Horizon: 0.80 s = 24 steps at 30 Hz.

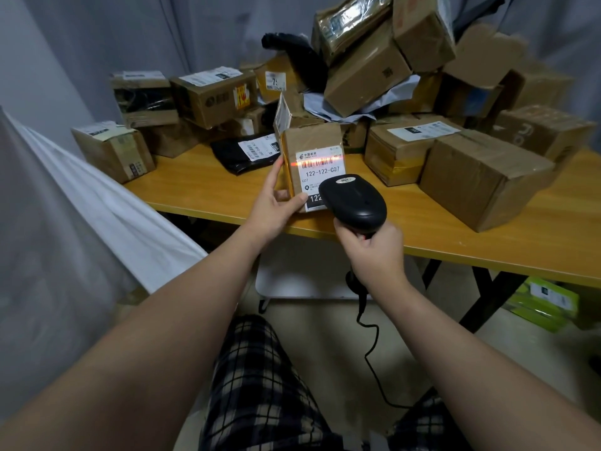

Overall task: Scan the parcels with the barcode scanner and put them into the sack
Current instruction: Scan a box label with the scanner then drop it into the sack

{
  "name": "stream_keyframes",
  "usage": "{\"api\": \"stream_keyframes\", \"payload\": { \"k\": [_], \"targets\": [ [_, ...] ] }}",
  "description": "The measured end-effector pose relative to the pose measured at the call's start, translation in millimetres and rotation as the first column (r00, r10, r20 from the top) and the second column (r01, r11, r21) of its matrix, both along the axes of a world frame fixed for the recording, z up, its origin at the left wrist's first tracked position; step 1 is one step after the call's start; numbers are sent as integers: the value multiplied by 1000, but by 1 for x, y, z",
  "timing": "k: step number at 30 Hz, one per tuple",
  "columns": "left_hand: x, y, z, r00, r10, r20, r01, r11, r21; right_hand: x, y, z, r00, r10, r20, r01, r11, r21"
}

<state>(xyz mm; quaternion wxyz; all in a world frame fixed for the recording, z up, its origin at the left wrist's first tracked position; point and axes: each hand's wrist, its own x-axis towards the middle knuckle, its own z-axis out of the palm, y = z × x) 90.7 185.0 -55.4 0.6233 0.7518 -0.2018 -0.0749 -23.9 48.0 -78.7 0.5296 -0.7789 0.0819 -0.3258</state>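
At the near edge of the yellow wooden worktop [487,242], the left hand [276,203] holds a small brown cardboard parcel with a white label [313,141] upright, thumb across the front and a finger up its left side. The right hand [374,252] has its grip wrapped round the handle of the black corded barcode scanner [356,201], whose red line lies across the barcode. What looks to be the white fabric sack [107,203] stands off the worktop's left end — on the parcel-holding hand's side — so that hand seems the nearer carrier.

Head-worn view, facing forward and down, near table [201,193]
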Motion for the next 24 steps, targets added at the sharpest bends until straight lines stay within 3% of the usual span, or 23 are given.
{"api": "stream_keyframes", "payload": {
  "k": [10, 24],
  "targets": [
    [0, 0, -1, 1000, -3, -7, 3, 1000, -13, -6, -5, -8, 1000, 2, -1, -2, 1000, 31],
    [0, -1, -2, 1000, 6, -7, -6, 1000, -5, -19, -3, -16, 994, 19, 111, -26, 998, 64]
  ]
}}
